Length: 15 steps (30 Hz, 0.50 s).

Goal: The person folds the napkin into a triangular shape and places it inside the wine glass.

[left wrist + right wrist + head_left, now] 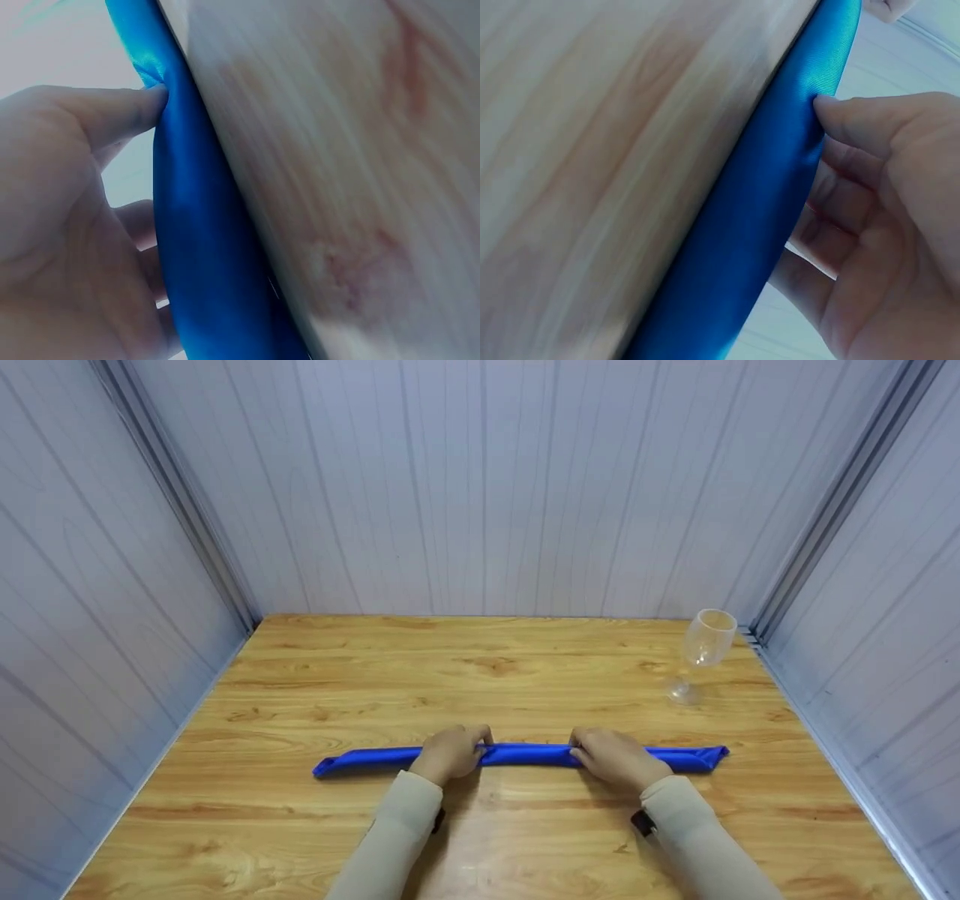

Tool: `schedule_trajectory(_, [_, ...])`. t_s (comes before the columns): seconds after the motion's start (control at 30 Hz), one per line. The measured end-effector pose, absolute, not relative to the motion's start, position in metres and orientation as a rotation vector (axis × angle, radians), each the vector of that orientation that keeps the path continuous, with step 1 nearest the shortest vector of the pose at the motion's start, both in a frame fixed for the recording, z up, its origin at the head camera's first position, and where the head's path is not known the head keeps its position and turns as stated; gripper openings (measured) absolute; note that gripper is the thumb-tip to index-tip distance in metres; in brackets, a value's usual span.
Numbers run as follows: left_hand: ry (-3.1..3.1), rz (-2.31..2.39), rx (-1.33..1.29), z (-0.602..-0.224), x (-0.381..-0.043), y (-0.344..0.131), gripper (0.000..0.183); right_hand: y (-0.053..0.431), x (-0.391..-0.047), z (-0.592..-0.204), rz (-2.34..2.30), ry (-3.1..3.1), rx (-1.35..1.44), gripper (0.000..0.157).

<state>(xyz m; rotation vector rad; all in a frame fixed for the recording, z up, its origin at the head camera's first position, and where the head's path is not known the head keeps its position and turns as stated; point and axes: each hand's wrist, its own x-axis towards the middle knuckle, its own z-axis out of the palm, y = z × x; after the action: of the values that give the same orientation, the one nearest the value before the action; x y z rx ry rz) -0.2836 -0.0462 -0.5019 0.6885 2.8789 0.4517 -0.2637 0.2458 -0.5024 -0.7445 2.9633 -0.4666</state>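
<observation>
A shiny blue cloth (525,754), folded or rolled into a long narrow strip, lies across the wooden table from left to right. Left of its middle, my left hand (452,751) pinches the strip between thumb and fingers. My right hand (615,756) grips it in the same way on the right. In the left wrist view the thumb presses into the blue cloth (202,217), with the fingers behind it. The right wrist view has the thumb against the near face of the cloth (757,180), the other fingers curled behind. Both ends of the strip look slanted and pointed.
A clear stemmed wine glass (709,639) stands upright at the back right of the wooden table (480,675). Pale panelled walls (480,487) enclose the table at the back and on both sides.
</observation>
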Motion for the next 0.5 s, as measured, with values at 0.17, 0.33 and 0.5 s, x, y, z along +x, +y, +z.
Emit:
schedule_trajectory(0.17, [2.852,0.464,0.665,-0.5002,-0.2854,-0.0462,0.013,0.2459,-0.2685,-0.5044,-0.496,2.926,-0.679,0.006])
schedule_trajectory(0.33, [2.838,0.45,0.638,-0.5014,-0.2885,-0.0454,0.017,0.2438,-0.2702,-0.503,-0.482,2.896,-0.681,0.006])
schedule_trajectory(0.5, [2.839,0.428,0.616,-0.5034,-0.2925,-0.0438,0.018,0.2422,-0.2744,-0.5037,-0.465,2.869,-0.641,0.007])
